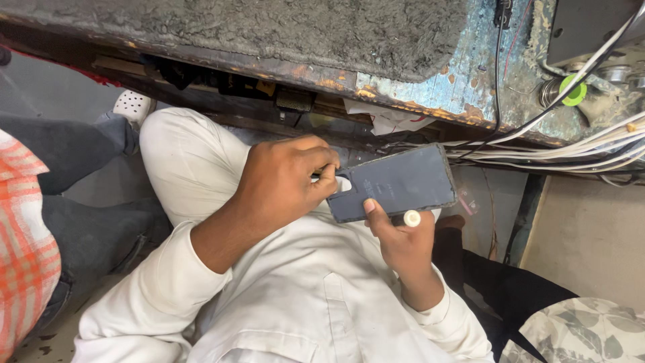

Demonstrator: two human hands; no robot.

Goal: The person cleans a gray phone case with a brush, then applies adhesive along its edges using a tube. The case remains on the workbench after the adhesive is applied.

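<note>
A dark grey phone back panel [396,183] is held over my white-clothed lap, just below the bench edge. My left hand [282,185] is closed at the panel's left end, its fingertips pinching a thin tool against the edge beside the pale camera cut-out [343,183]. Under the panel's lower edge sits my right hand [403,245], thumb pressed on the panel's face. Its fingers also grip a dark pen-like tool with a round white end [410,218].
A worn workbench [430,87] with peeling blue paint and a grey mat [302,33] runs along the top. White cables [578,144] and a green ring [573,89] lie at the right. Another person in an orange checked shirt [23,249] sits at the left.
</note>
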